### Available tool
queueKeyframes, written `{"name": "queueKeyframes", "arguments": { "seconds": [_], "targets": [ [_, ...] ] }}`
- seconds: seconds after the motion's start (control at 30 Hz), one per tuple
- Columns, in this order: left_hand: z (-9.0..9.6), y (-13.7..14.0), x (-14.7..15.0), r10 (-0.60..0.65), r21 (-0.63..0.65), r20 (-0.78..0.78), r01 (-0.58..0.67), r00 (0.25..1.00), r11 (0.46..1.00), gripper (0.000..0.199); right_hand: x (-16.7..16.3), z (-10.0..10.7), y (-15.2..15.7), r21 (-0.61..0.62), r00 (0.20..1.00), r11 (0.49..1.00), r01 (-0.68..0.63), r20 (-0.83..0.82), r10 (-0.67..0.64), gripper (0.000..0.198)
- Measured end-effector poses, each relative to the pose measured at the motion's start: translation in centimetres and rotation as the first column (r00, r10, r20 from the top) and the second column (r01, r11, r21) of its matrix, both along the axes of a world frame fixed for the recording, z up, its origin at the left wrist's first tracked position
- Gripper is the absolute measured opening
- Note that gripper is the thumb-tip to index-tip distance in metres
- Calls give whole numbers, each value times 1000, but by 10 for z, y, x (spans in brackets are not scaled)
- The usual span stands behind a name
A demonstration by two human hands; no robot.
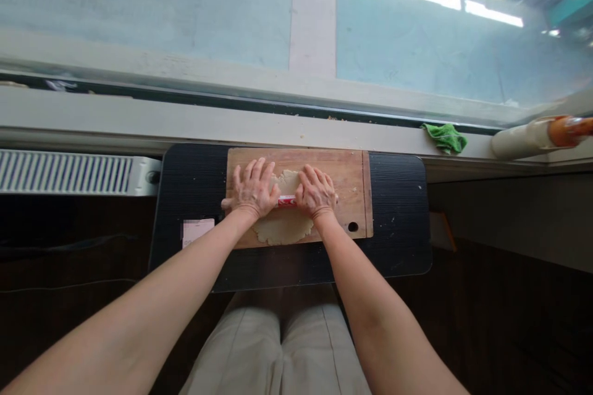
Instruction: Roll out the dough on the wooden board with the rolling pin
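A rolling pin point(286, 200) lies crosswise over a flattened sheet of dough point(283, 227); a red and white section of it shows between my hands. Its wooden end sticks out at the left. My left hand point(254, 188) grips the pin from above, fingers reaching forward over it. On the other side, my right hand point(317, 190) is curled over the pin in the same way. The dough has ragged edges and spreads both in front of and behind the pin. Beneath it is a wooden cutting board point(347, 179) with a hole near its right corner.
The board rests on a small black table point(398, 216). A pale paper or card point(198, 231) lies at the table's left. On the windowsill point(194, 120) are a green cloth point(445, 137) and a whitish cylindrical object point(521, 139). A radiator point(65, 173) stands at the left.
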State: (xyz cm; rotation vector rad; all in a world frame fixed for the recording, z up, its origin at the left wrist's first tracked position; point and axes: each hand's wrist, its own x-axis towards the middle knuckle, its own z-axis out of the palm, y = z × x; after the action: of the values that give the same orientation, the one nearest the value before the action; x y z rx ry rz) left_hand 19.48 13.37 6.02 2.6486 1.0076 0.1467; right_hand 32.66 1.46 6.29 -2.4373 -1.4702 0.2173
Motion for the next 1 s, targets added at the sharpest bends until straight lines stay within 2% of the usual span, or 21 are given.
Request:
{"name": "queueKeyframes", "arguments": {
  "seconds": [0.1, 0.3, 0.57, 0.83, 1.0],
  "targets": [
    [1, 1, 2, 10, 5, 3, -10, 1000, 1000, 59, 1, 1, 2, -8, 1000, 1000, 12, 1, -12, 40],
    [1, -23, -17, -13, 26, 10, 12, 1000, 1000, 54, -17, -7, -22, 13, 999, 999, 30, 35, -31, 46],
    [3, -2, -2, -8, 30, -22, 9, 1000, 1000, 53, -1, -1, 0, 9, 1000, 1000, -3, 9, 3, 42],
    [0, -23, -19, -31, 47, 9, 30, 999, 998, 54, -18, -9, -23, 13, 999, 1000, 11, 37, -12, 45],
    [-1, -8, -8, -25, 57, 0, 25, 1000, 998, 53, -4, -4, -8, 27, 998, 999, -42, 40, 41, 43]
  ]
}}
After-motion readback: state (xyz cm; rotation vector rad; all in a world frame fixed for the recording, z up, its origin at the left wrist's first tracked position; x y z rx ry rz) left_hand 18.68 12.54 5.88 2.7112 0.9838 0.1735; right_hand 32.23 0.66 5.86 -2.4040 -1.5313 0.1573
